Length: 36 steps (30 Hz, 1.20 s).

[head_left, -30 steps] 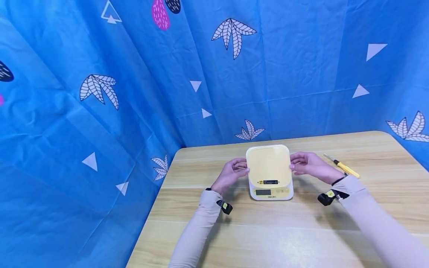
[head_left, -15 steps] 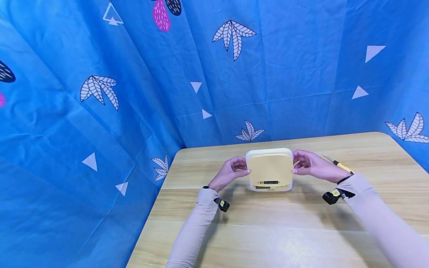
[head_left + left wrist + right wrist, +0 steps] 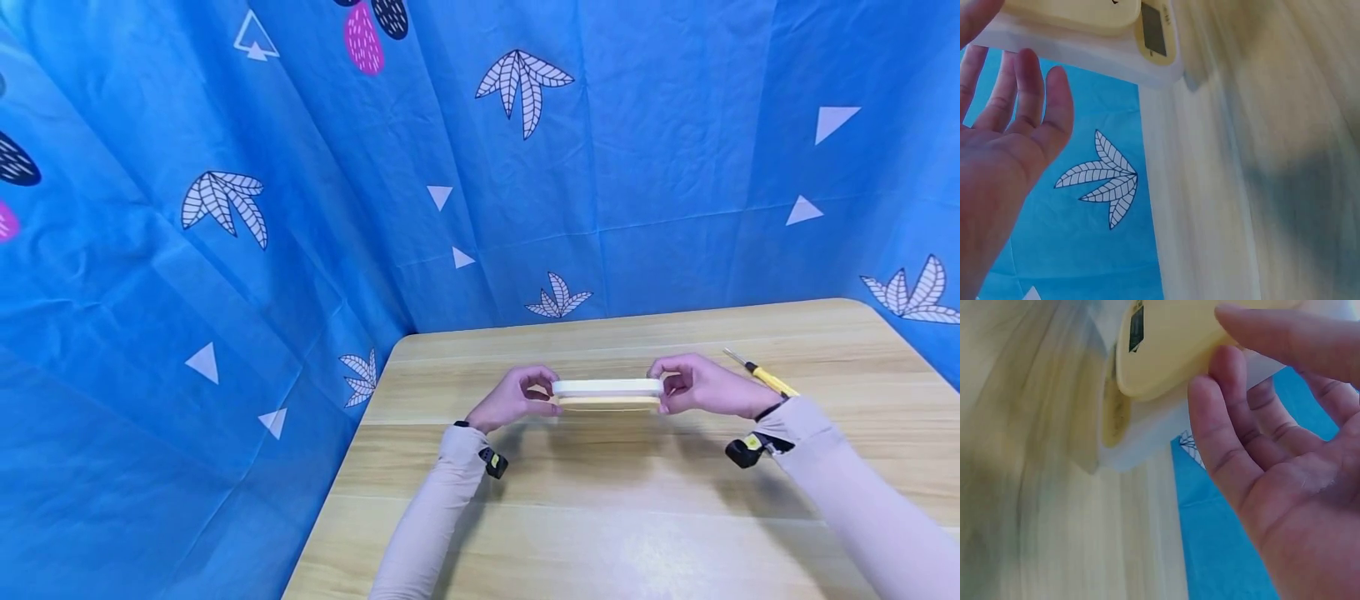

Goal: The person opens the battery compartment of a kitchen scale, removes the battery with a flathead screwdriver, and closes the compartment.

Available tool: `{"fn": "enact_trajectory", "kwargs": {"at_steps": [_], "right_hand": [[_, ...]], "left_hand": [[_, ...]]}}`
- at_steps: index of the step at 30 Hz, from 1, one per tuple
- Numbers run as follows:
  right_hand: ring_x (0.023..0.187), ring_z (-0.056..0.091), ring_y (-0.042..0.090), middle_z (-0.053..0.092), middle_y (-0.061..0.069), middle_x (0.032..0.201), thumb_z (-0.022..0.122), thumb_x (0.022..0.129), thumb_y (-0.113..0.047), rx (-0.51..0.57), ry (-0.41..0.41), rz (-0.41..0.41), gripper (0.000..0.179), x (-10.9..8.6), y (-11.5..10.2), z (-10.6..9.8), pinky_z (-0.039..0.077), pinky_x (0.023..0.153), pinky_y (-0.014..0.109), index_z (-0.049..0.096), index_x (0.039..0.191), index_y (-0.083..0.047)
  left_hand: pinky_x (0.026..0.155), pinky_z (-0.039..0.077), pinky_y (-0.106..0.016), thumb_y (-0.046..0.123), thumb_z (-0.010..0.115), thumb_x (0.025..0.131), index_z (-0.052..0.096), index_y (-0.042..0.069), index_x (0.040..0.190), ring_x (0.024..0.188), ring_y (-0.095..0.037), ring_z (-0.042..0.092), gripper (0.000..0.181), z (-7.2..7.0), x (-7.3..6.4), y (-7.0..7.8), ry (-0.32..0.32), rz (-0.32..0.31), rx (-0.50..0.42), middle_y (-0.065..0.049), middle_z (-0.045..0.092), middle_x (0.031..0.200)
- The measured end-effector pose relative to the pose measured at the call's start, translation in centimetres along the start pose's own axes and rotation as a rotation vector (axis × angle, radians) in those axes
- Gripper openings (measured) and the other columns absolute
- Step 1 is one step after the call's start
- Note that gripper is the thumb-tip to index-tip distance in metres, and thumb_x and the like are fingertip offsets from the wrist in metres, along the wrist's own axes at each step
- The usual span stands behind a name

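A white and pale yellow digital kitchen scale [image 3: 607, 387] is tipped up steeply between both hands, so the head view shows it as a narrow edge. My left hand [image 3: 517, 396] pinches its left side between thumb and fingers. On the opposite side, my right hand [image 3: 697, 385] grips it likewise. The left wrist view shows the scale's display corner [image 3: 1155, 31] low beside the table; the right wrist view has the yellow platform [image 3: 1166, 350] beside the thumb. The scale's underside is hidden. Whether its lower edge touches the table, I cannot tell.
A yellow-handled screwdriver [image 3: 772, 380] with a black collar lies on the wooden table [image 3: 585, 533], just behind my right wrist. A blue patterned cloth [image 3: 660, 167] hangs along the back and left of the table.
Both hands have tilted the scale from face-up, with platform and display visible, to nearly edge-on in the head view, its far edge coming up towards me. The screwdriver stays put.
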State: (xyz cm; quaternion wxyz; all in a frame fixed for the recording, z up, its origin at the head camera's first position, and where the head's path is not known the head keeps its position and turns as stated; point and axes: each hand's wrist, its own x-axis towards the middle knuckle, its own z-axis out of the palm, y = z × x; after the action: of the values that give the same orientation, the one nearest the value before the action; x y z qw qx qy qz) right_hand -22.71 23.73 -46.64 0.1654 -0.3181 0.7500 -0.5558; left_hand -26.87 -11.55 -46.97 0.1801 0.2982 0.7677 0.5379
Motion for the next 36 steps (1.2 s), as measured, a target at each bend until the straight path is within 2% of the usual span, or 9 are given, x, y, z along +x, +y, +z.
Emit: {"fn": "enact_trajectory", "kwargs": {"at_steps": [3,7,10,15,22,28,32,36], "right_hand": [[0.072,0.061,0.007,0.061,-0.002,0.084,0.068,0.077,0.013,-0.054,0.018,-0.022,0.023,0.0,0.6,0.4,0.057,0.062,0.023,0.057,0.094,0.001],[0.068,0.052,0.002,0.058,0.001,0.084,0.072,0.067,0.014,-0.125,0.032,-0.062,0.029,0.0,1.4,0.9,0.051,0.055,0.02,0.054,0.081,-0.005],[0.068,0.053,0.005,0.059,0.007,0.086,0.073,0.065,0.012,-0.142,0.018,-0.088,0.029,-0.1,2.1,1.2,0.051,0.056,0.02,0.055,0.079,-0.006],[0.07,0.053,0.014,0.06,0.012,0.086,0.065,0.065,0.017,-0.185,-0.006,-0.128,0.029,-0.4,2.8,1.8,0.051,0.057,0.022,0.061,0.077,-0.009],[0.082,0.055,0.01,0.062,0.011,0.089,0.065,0.068,0.015,-0.258,-0.007,-0.067,0.03,-0.6,3.2,3.0,0.055,0.065,0.023,0.068,0.075,-0.013],[0.086,0.054,0.01,0.062,0.008,0.091,0.066,0.067,0.014,-0.269,0.01,-0.03,0.031,-0.9,3.4,3.5,0.054,0.07,0.024,0.07,0.074,-0.016],[0.091,0.053,0.009,0.061,0.004,0.094,0.068,0.068,0.012,-0.332,0.015,0.008,0.033,-1.1,3.5,3.8,0.054,0.073,0.022,0.072,0.073,-0.02],[0.091,0.053,0.007,0.06,0.003,0.096,0.07,0.07,0.01,-0.412,0.022,0.008,0.033,-1.5,3.5,4.2,0.055,0.073,0.021,0.073,0.073,-0.023]], "left_hand": [[0.094,0.06,-0.029,-0.003,0.08,0.074,0.066,0.005,0.104,0.095,-0.01,0.064,0.035,0.4,-0.2,-0.2,-0.039,0.019,0.024,-0.004,0.064,0.105],[0.097,0.058,-0.026,-0.004,0.08,0.073,0.066,0.006,0.095,0.096,-0.008,0.062,0.028,0.9,-0.3,-0.7,-0.088,0.067,0.098,-0.008,0.063,0.106],[0.096,0.058,-0.024,-0.004,0.081,0.073,0.065,0.007,0.089,0.099,-0.007,0.06,0.025,1.3,-0.4,-0.9,-0.112,0.086,0.157,-0.008,0.064,0.104],[0.096,0.057,-0.019,-0.003,0.081,0.074,0.069,0.007,0.086,0.102,-0.005,0.058,0.02,2.0,-0.7,-0.9,-0.158,0.062,0.268,-0.005,0.065,0.102],[0.091,0.054,-0.01,0.0,0.08,0.077,0.075,0.011,0.085,0.098,0.0,0.059,0.015,2.7,-0.9,-1.7,-0.214,0.038,0.449,0.001,0.064,0.103],[0.091,0.054,-0.012,0.003,0.081,0.078,0.074,0.017,0.084,0.096,0.0,0.058,0.016,2.9,-0.9,-2.1,-0.206,0.056,0.557,0.006,0.063,0.101],[0.094,0.052,-0.013,0.005,0.081,0.078,0.074,0.02,0.084,0.097,0.001,0.056,0.017,3.1,-1.0,-2.3,-0.211,0.048,0.626,0.008,0.062,0.103],[0.098,0.049,-0.013,0.005,0.079,0.079,0.075,0.021,0.086,0.101,-0.001,0.055,0.018,3.4,-1.3,-2.6,-0.224,0.051,0.685,0.009,0.061,0.107]]}}
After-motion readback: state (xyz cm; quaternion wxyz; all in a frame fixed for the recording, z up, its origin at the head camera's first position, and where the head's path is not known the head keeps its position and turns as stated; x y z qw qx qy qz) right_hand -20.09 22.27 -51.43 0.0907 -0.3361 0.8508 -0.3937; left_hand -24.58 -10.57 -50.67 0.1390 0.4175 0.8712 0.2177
